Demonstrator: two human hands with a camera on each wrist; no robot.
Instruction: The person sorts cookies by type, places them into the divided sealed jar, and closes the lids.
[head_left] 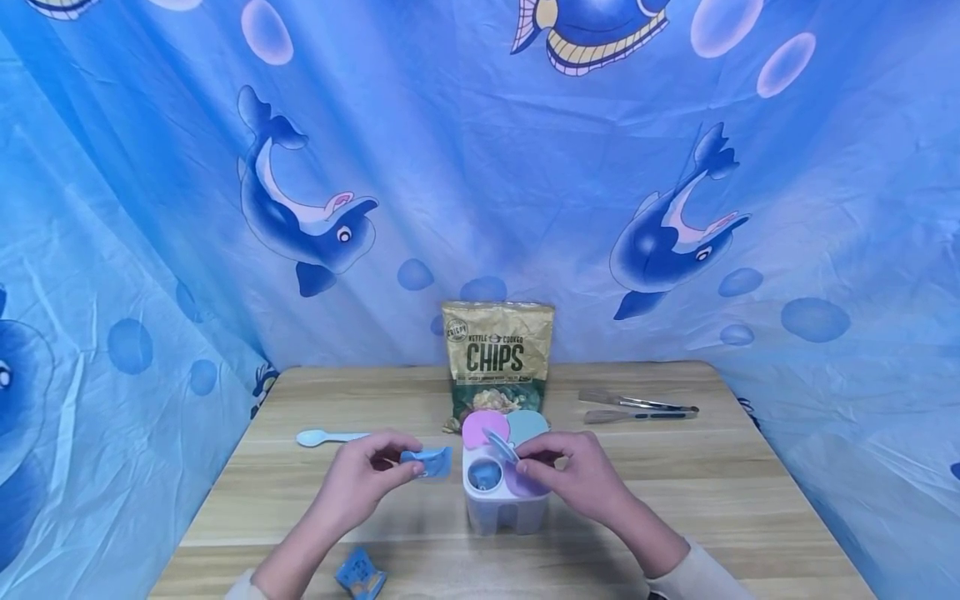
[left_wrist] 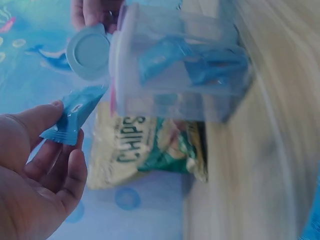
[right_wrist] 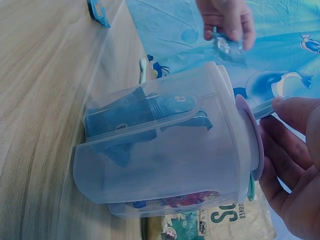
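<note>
My left hand (head_left: 367, 473) pinches a small blue wrapped packet (head_left: 431, 462) between thumb and fingers, just left of a clear plastic container (head_left: 504, 515). The container has a white top with several round coloured lids. In my right hand (head_left: 576, 473), thumb and fingers grip the light-blue lid (head_left: 500, 445), tilted up off the front-left opening. Through that opening and the clear wall, blue packets (right_wrist: 125, 117) show inside. The pink lid (head_left: 484, 428), green lid (head_left: 528, 427) and purple lid (head_left: 525, 483) lie flat over their openings.
Behind the container stands a chip bag (head_left: 498, 350). Another blue packet (head_left: 361, 573) lies near the front of the wooden table (head_left: 675, 533). A light-blue spoon (head_left: 313, 437) lies to the left, tongs (head_left: 637, 402) at the back right. A sea-print curtain hangs behind.
</note>
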